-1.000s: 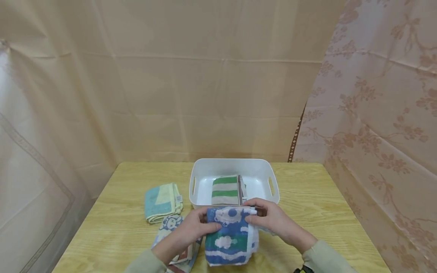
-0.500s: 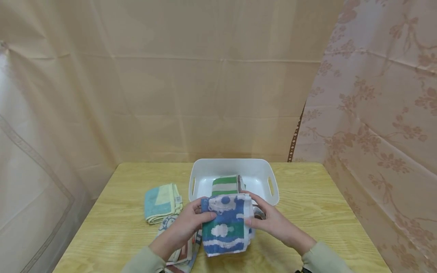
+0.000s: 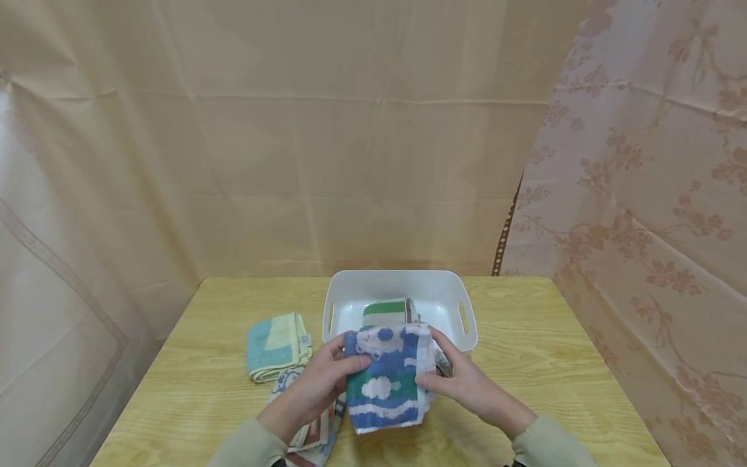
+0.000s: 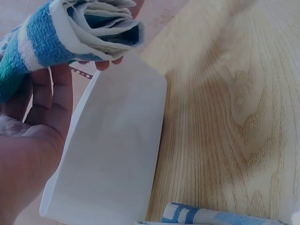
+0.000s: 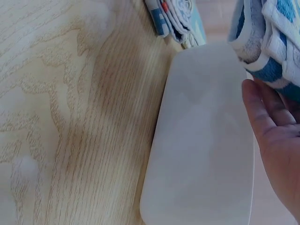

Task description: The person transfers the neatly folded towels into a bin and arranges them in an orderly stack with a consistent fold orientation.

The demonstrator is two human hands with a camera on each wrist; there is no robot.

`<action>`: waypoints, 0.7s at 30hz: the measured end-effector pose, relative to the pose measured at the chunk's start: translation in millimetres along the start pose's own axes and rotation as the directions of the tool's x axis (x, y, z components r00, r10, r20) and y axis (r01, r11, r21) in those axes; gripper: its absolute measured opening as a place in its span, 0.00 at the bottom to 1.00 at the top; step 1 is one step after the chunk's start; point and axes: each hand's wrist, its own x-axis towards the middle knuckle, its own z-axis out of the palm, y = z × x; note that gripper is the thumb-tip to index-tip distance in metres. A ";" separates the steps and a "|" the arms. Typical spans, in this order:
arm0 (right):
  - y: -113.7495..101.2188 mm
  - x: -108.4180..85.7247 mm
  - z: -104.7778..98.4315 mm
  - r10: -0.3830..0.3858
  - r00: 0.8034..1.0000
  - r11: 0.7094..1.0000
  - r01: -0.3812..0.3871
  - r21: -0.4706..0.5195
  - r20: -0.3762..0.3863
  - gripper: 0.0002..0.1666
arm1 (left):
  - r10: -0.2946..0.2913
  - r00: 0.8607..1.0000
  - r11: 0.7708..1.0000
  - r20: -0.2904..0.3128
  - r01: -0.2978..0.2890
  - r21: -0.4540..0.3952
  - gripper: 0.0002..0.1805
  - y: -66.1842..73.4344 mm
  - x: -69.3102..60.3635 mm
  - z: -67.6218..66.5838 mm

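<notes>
Between both hands hangs a folded towel (image 3: 385,383) in blue, green and white, above the table at the near side of the white bin. My left hand (image 3: 318,386) grips its left edge, thumb on the front face. On the right edge my right hand (image 3: 467,383) pinches it, thumb in front and fingers behind. The left wrist view shows the towel's layered folds (image 4: 101,30) end-on, over the fingers of the left hand (image 4: 42,108). Inside the white bin (image 3: 403,282) stands a green-and-grey striped towel (image 3: 388,312), its lower part hidden by the held towel.
A folded teal-and-yellow towel (image 3: 277,347) lies on the wooden table (image 3: 525,344), left of the bin. Nearer, a patterned towel (image 3: 315,434) lies partly under my left forearm. Curtains hang behind and at both sides.
Both hands have raised the blue towel and carried it slightly left and toward the bin, covering more of the striped towel. The bin and the table towels have stayed put.
</notes>
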 end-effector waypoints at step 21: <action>5.7 1.9 8.2 -0.133 0.972 0.981 0.102 -0.167 -0.192 0.48 | -0.027 0.983 1.000 -0.184 0.025 -0.013 0.39 -6.3 9.6 -5.1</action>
